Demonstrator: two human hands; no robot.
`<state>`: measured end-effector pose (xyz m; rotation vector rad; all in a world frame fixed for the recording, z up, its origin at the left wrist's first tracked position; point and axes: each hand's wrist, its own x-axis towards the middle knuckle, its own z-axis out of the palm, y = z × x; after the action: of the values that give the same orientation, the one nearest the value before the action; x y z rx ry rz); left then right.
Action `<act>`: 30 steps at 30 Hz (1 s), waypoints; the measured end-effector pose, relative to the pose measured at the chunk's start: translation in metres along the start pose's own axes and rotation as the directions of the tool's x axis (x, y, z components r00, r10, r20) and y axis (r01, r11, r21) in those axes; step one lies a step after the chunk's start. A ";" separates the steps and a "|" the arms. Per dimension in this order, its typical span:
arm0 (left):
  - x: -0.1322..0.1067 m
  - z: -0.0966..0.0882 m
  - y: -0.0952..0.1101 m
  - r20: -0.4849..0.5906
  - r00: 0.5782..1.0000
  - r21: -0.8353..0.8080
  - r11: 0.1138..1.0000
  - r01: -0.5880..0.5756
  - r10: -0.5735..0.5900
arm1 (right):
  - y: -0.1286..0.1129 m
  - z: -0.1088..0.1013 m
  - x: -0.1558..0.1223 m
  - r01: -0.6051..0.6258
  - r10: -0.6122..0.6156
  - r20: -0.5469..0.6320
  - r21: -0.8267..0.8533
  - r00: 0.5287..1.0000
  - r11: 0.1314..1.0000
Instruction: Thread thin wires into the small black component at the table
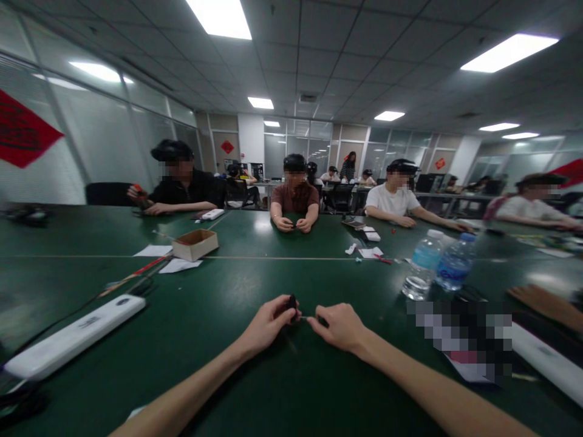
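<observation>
Above the green table (237, 285), my left hand (268, 321) pinches a small black part (292, 301) between thumb and fingers; its kind is too small to make out. Facing it from the right, my right hand (342, 325) is closed around a thin tool with a dark handle (322, 321), which looks like a small screwdriver. A short grey shaft (305, 317) points from the right fingers toward the black part. Whether the tip touches the part cannot be told. My fingers hide most of both things.
On the left lie a white power strip (77, 337) and an open cardboard box (195, 244) beside papers. Two water bottles (422, 265) stand to the right, near another power strip (549, 358) and a neighbour's hand (546, 303). Several people sit across the table.
</observation>
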<state>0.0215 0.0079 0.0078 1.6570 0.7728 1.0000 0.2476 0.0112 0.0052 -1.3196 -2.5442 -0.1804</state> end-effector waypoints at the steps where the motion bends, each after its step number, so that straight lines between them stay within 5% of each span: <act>1: 0.000 0.000 0.000 0.002 1.000 0.002 1.000 0.002 -0.002 | 0.000 0.000 0.000 -0.001 0.001 0.003 0.003 1.000 1.000; 30: 0.000 -0.001 0.000 0.011 1.000 0.014 1.000 -0.022 0.021 | -0.001 0.000 -0.001 -0.045 0.045 0.002 -0.007 0.999 0.999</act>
<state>0.0208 0.0078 0.0082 1.6853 0.7579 1.0016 0.2469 0.0097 0.0047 -1.3790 -2.5159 -0.1792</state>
